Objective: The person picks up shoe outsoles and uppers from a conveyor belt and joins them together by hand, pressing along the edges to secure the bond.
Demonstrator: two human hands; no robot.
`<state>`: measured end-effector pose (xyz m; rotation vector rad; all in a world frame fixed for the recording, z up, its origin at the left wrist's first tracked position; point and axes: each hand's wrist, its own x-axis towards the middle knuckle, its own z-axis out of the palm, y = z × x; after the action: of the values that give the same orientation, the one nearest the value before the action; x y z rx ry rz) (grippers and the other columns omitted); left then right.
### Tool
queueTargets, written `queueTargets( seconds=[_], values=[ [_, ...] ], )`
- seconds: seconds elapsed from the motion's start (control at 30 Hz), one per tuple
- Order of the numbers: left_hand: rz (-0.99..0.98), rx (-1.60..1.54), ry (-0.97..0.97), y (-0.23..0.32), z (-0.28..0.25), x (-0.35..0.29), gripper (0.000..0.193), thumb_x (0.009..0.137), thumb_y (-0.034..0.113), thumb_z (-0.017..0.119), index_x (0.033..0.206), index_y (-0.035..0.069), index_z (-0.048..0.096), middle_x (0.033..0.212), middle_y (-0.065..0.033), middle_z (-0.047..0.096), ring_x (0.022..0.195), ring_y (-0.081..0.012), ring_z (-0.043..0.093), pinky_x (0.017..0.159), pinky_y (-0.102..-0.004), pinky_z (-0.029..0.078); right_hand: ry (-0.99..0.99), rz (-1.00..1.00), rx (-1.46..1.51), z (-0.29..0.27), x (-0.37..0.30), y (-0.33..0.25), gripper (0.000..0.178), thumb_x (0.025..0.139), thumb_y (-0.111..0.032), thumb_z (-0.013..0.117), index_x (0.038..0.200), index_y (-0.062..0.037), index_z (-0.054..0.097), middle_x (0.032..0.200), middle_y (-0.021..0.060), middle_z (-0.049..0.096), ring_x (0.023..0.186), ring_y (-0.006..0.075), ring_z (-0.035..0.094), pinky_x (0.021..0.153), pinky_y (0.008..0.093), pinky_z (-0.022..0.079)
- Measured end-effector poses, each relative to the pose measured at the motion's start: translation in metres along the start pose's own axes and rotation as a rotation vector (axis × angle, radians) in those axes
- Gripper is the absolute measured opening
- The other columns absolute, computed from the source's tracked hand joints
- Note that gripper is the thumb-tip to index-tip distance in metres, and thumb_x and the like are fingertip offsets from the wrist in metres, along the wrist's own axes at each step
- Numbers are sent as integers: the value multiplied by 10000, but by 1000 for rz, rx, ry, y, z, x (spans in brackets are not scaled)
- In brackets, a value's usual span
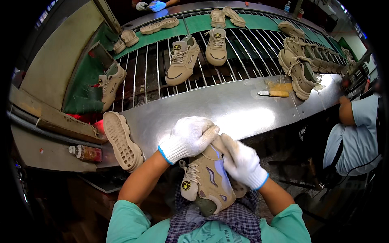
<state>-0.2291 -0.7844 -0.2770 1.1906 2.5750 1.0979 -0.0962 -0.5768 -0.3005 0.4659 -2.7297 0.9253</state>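
A beige lace-up shoe upper [212, 178] lies on its side against my lap, toe pointing away from me and heel toward me. In a white knit glove with blue trim, my left hand [190, 137] is closed around its toe end. My right hand [245, 162], gloved the same way, grips a beige sole [240, 188] along the upper's right side, near the toe. Most of that sole is hidden by the glove and the upper. Another beige sole [123, 141], its gridded inner face showing, rests at the bench's front edge, left of my left hand.
A metal bench [174, 107] runs in front of me, with a rod conveyor [154, 67] behind it carrying beige shoes [182, 60] and soles. A yellow-handled knife [273, 93] lies at right, a red bottle [86, 153] at left. One person [352, 129] sits at right; another's gloved hands [157, 6] show across.
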Motion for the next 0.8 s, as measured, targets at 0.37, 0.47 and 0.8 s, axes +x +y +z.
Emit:
queueTargets(
  seconds=[0.37, 0.47, 0.8],
  values=[
    [-201, 10, 27, 9, 4, -4, 400, 1032, 343, 608, 781, 57, 735, 780, -184, 693, 738, -397, 690, 663, -469, 541, -382, 17, 66, -35, 21, -22, 697, 862, -153, 679, 1502, 32, 474, 959, 188, 688, 747, 364, 721, 688, 440, 626],
    [-220, 13, 50, 12, 8, -5, 375, 1022, 326, 632, 815, 40, 756, 786, -186, 705, 739, -388, 700, 671, -458, 551, -444, -6, 94, -43, 8, -22, 698, 850, -137, 675, 1504, 13, 483, 1089, 217, 682, 778, 363, 730, 694, 436, 632],
    [-372, -655, 554, -14, 38, -28, 347, 1088, 277, 569, 1084, -13, 760, 1001, -131, 758, 914, -220, 717, 891, -366, 581, -261, -60, 181, -53, -18, -22, 503, 903, -108, 704, 1397, -54, 628, 1331, 248, 640, 1010, 374, 742, 845, 433, 641]
  ],
)
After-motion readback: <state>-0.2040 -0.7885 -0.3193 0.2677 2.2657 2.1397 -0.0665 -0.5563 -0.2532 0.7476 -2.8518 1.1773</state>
